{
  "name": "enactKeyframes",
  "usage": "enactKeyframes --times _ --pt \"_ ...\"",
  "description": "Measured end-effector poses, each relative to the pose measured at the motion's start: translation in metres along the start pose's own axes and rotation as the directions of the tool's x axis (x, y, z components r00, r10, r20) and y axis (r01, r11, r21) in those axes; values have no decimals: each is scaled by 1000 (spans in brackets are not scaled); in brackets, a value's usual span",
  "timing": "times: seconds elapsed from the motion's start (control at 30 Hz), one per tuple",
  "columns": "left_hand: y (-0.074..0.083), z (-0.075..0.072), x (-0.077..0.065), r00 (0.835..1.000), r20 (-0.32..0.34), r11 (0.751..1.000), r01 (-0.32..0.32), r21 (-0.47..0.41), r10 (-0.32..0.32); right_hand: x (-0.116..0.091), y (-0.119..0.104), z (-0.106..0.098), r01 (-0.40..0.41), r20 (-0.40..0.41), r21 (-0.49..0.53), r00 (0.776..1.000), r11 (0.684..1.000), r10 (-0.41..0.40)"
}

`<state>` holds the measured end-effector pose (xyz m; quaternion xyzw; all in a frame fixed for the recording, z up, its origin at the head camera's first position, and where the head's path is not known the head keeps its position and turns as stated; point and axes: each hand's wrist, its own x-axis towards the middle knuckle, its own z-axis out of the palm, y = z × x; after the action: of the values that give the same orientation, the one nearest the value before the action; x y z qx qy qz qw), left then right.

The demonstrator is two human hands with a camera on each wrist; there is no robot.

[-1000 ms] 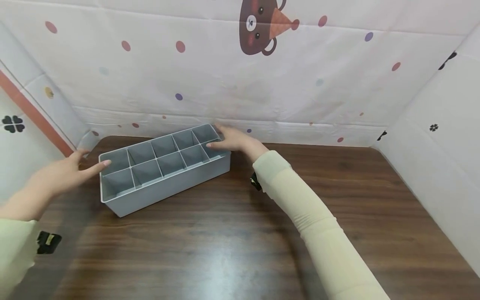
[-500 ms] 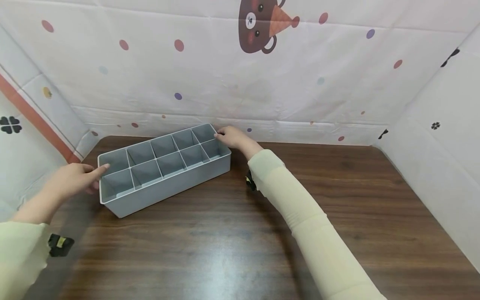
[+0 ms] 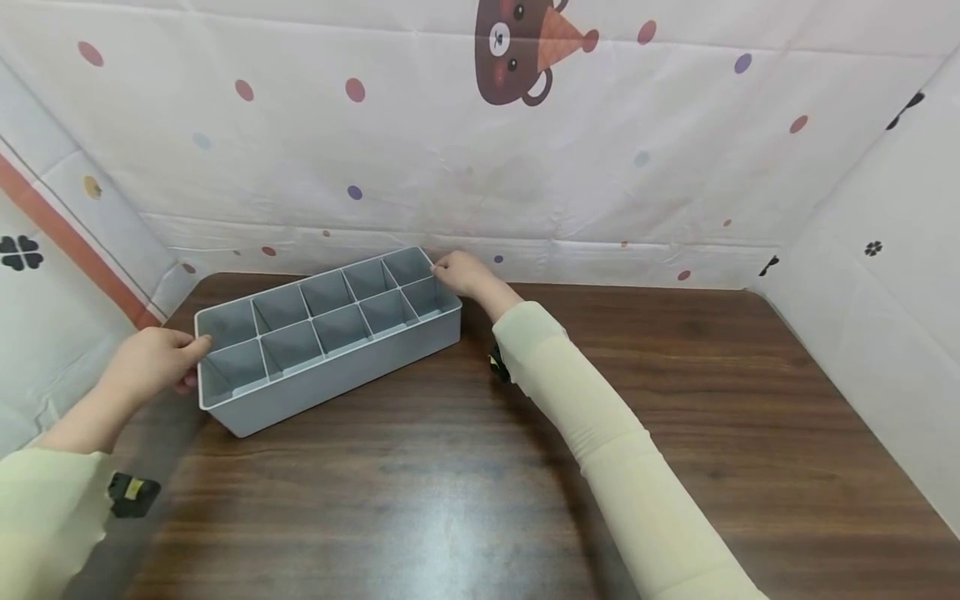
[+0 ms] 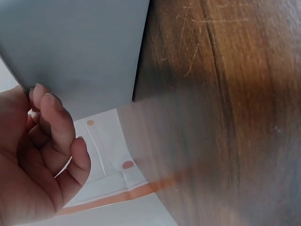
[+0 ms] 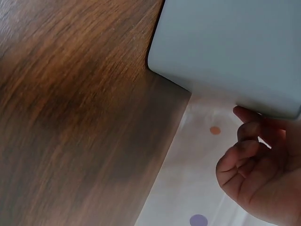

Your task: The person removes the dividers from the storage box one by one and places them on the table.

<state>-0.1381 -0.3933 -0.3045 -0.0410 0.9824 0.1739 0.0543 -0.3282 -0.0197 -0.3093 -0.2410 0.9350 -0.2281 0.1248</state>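
A long grey storage box (image 3: 352,367) with two rows of compartments stands at a slant on the table, its right end farther back. My left hand (image 3: 152,364) pinches the rim at the box's left end, thumb over the edge and fingers outside. In the left wrist view the curled fingers (image 4: 56,117) lie against the box's grey end wall (image 4: 80,47). At the far right end my right hand (image 3: 467,273) pinches the opposite rim. The right wrist view has its fingers (image 5: 242,155) curled below the box wall (image 5: 225,52); the thumb is hidden there.
The brown wooden table (image 3: 600,400) extends in front of the box and to its right. A white printed cloth (image 3: 637,192) hangs close behind the box, and cloth also covers both sides. The compartments I can see into hold nothing.
Both hands have closed from spread fingers onto the rims at the two ends. The left hand came in from the left. The box has hardly moved.
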Motion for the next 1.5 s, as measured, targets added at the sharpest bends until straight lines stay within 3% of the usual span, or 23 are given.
enactKeyframes --times 0.47,0.77,1.0,1.5 --pt "1 4 3 998 6 998 61 -8 -61 -2 0 1 14 -27 14 1000 1000 -14" --pt "6 2 4 998 5 998 56 -11 -56 -3 3 0 5 -33 53 999 999 -4" --pt "9 1 4 996 32 995 87 -47 -86 -6 4 0 -17 -37 77 999 997 20" --pt "12 5 9 998 10 996 66 -58 -66 -22 10 1 -26 -43 83 999 996 30"
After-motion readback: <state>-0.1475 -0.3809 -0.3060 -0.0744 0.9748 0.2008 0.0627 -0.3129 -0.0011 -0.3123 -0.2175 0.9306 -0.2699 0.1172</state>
